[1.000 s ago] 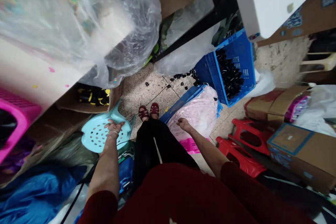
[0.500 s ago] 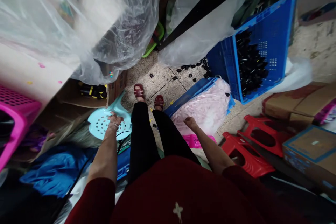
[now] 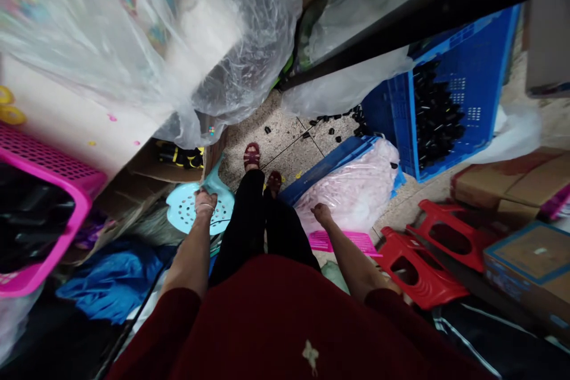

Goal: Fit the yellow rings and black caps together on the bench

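I stand looking down at my feet in red sandals on a speckled floor. My left hand (image 3: 205, 200) hangs low and grips the edge of a light blue perforated plastic stool (image 3: 187, 212), which is tilted on its side beside my left leg. My right hand (image 3: 321, 212) hangs by my right leg with its fingers curled loosely and nothing visible in it. It hovers just above a clear bag of pale pink pieces (image 3: 356, 187) that lies in a flat blue crate (image 3: 329, 163).
A blue crate of small black parts (image 3: 449, 101) stands tilted at the right, with some parts spilled on the floor (image 3: 329, 122). Two red stools (image 3: 423, 258) and cardboard boxes (image 3: 529, 255) lie at the right. A pink basket (image 3: 40, 214) and large clear bags (image 3: 178, 41) crowd the left.
My feet have come closer together, the right one stepping forward. The left hand has stayed on the light blue stool, the right hand still hangs over the pink bag.
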Tool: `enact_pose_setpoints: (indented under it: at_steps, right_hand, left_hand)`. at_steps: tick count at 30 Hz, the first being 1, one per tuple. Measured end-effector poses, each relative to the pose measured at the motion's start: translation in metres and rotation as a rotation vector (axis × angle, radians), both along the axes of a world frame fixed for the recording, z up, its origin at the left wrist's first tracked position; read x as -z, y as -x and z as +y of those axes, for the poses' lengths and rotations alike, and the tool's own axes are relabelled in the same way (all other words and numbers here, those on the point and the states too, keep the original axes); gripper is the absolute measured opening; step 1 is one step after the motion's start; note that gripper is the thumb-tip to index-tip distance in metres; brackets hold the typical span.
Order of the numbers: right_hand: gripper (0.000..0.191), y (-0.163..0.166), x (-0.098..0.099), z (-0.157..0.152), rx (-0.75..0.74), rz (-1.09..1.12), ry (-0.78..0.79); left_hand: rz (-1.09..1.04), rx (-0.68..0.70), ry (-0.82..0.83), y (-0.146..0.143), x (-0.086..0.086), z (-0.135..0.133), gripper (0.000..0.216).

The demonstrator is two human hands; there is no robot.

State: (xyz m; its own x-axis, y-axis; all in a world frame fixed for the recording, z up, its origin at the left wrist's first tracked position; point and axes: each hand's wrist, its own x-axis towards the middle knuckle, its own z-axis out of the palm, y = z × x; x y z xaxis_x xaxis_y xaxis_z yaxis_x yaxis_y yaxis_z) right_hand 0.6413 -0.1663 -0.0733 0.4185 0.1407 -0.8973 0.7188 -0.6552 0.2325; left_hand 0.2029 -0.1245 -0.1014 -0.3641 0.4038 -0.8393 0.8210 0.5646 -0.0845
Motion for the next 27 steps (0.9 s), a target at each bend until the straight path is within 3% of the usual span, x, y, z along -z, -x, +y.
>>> enact_pose_setpoints:
  at_steps: [3, 6, 10, 13, 18, 27]
  right_hand:
    - [0.03, -0.001, 0.005, 0.009, -0.045, -0.099, 0.016]
    - [0.054, 0.001, 0.015, 0.012, -0.083, -0.242, -0.007]
    - [0.085, 0.014, 0.039, -0.004, -0.107, -0.433, -0.052]
    - [0.096, 0.02, 0.059, -0.026, -0.224, -0.57, -0.145]
    - [0.099, 0.01, 0.072, -0.057, -0.451, -0.58, -0.269]
    - [0.091, 0.0, 0.081, -0.07, -0.484, -0.557, -0.297]
  left_hand:
    - [0.048, 0.039, -0.076, -0.006, 0.008, 0.008, 0.055]
    - [-0.02, 0.149, -0.157, -0.011, 0.022, 0.007, 0.062]
    - [-0.055, 0.307, -0.239, -0.011, 0.046, -0.014, 0.057]
    - [-0.017, 0.364, -0.342, -0.009, 0.061, -0.031, 0.056]
    - [0.022, 0.373, -0.498, -0.004, 0.072, -0.045, 0.045]
    - [0.094, 0.51, -0.663, 0.007, 0.087, -0.062, 0.042]
